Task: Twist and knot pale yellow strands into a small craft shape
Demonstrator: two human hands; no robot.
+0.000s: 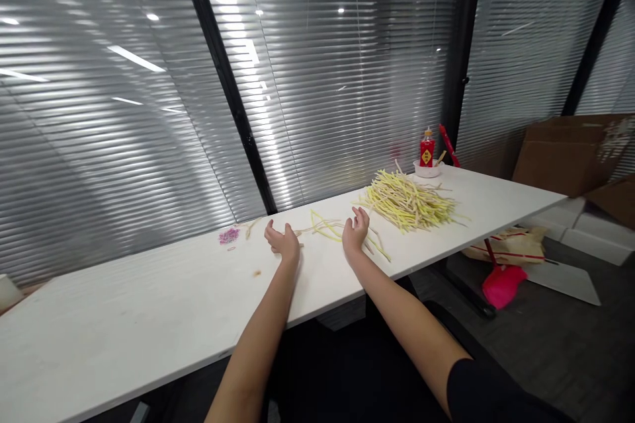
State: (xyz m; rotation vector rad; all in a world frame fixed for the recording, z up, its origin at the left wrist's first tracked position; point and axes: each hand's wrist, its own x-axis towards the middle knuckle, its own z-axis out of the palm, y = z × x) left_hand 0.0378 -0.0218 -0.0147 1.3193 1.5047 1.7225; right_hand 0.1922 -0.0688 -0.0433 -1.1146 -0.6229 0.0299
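Over the white table [163,317], my left hand [282,241] has its fingers apart and curved, with nothing held between them. My right hand [356,230] is also open, fingers loosely curled, beside a few loose yellow and beige strands [325,228]. Some of these strands lie between the two hands, and others pass behind my right hand. A large pile of yellow and beige strands [409,201] lies to the right. Left of my left hand are a small heap of purple-pink bands [229,236] and a thin beige strand [251,230].
A red bottle [426,151] stands in a white bowl [427,170] at the back right, near a red stick-like object [449,145]. Blinds [322,79] rise behind the table. Cardboard boxes [560,152] and a pink item [503,285] are off to the right.
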